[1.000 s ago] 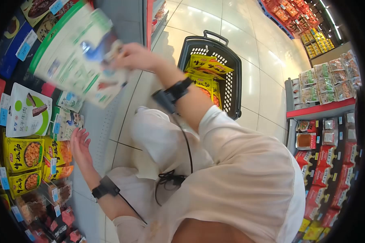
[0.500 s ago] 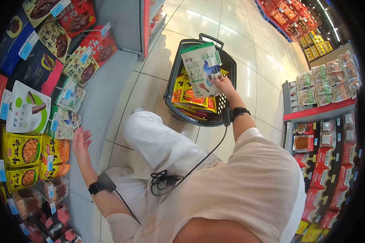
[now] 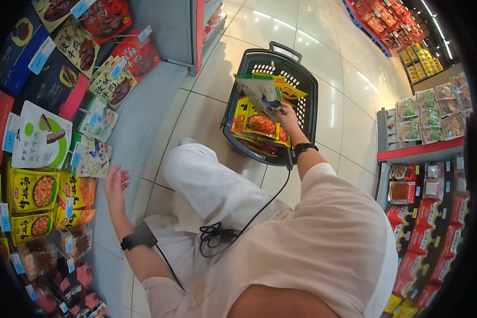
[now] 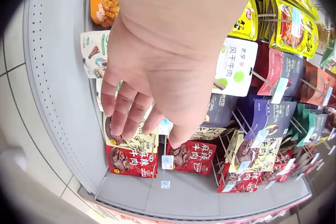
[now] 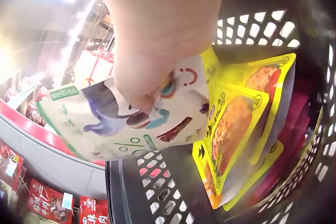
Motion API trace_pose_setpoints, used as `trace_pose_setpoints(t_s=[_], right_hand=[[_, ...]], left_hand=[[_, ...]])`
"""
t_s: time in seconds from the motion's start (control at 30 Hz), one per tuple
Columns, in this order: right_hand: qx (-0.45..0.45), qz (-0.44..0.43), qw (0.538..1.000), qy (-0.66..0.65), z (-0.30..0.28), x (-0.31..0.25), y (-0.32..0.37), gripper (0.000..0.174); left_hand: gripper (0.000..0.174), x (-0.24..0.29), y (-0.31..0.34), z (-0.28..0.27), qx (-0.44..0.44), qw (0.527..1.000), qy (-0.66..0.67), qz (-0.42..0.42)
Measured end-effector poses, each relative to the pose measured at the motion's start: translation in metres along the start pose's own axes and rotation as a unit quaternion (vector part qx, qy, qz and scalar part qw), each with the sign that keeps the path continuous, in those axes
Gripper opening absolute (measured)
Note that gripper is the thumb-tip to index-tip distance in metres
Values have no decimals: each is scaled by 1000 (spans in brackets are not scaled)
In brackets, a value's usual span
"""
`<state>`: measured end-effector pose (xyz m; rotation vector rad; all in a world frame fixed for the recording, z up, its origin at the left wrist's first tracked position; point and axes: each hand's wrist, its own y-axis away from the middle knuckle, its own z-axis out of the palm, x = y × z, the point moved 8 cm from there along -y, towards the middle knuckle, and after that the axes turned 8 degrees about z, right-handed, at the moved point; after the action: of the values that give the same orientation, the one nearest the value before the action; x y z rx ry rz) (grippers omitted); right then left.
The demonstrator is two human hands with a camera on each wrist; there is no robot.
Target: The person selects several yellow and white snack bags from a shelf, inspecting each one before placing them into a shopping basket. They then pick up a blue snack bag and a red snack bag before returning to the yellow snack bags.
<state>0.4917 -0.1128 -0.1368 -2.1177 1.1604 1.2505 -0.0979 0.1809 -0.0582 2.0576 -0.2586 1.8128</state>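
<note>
My right hand (image 3: pixel 285 117) pinches a white and green snack pouch (image 3: pixel 257 91) by its edge, holding it over the black basket (image 3: pixel 311 106). In the right wrist view the pouch (image 5: pixel 157 124) tilts beside several yellow packets (image 5: pixel 236 129) inside the basket. My left hand (image 3: pixel 116 185) is held beside the shelf with loosely extended fingers and nothing in its grasp. Closest to it is a white and green pouch (image 3: pixel 91 156) hanging on the rack. The left wrist view shows the same hand (image 4: pixel 152 82) in front of hanging packets.
A shelf rack at left holds a white pouch (image 3: pixel 41 135), yellow packets (image 3: pixel 34 191) and red packets (image 3: pixel 138 55). Another shelf (image 3: pixel 424 148) stands at right. The basket rests on the tiled floor (image 3: pixel 334 95). A black cable (image 3: pixel 217 233) lies across my lap.
My right hand carried the white and green pouch from beside the left shelf to the basket, then lowered and tilted it there. The left hand has stayed by the rack.
</note>
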Motion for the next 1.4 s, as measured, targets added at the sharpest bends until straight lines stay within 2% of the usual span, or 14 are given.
trace_pose_setpoints(t_s=[0.03,0.1,0.13,0.17,0.27,0.43,0.53,0.83,0.9,1.17,1.23,1.3,1.33,1.4], right_hand=[[-2,0,1000,0,1,8,-4,29],[65,-192,920,334,-1,-38,17,36],[1,-141,910,391,4,-33,19,42],[1,-138,910,391,5,-22,20,42],[-41,102,930,350,6,55,12,45],[-60,117,941,312,33,68,9,45],[-106,35,932,346,64,37,21,54],[-206,96,881,414,89,33,15,65],[-261,132,826,481,90,26,10,61],[-223,-96,894,377,125,-198,21,52],[-240,-130,920,283,147,-273,45,49],[-313,-179,916,175,186,-336,70,46],[-344,-198,909,128,209,-360,83,44],[-396,-233,886,61,254,-398,116,41]], left_hand=[[36,1,1,1,-3,1000,-11,0],[36,1,4,3,-5,1000,-20,-3],[36,1,4,4,-8,1000,-27,-1],[36,2,3,5,-11,999,-35,2],[34,3,3,10,-9,998,-55,-16],[32,-1,1,15,-21,997,-69,-25],[32,-9,-3,14,-27,996,-78,-31],[35,-24,-13,-36,50,987,-150,-33],[36,-23,-14,-48,75,985,-149,-36],[40,-26,-16,-108,238,968,-83,7],[36,-24,-28,-119,171,964,-89,182],[35,25,1,-107,230,942,-196,149],[42,-15,-11,-136,285,899,-307,127],[49,-2,4,-137,318,902,-270,108]])
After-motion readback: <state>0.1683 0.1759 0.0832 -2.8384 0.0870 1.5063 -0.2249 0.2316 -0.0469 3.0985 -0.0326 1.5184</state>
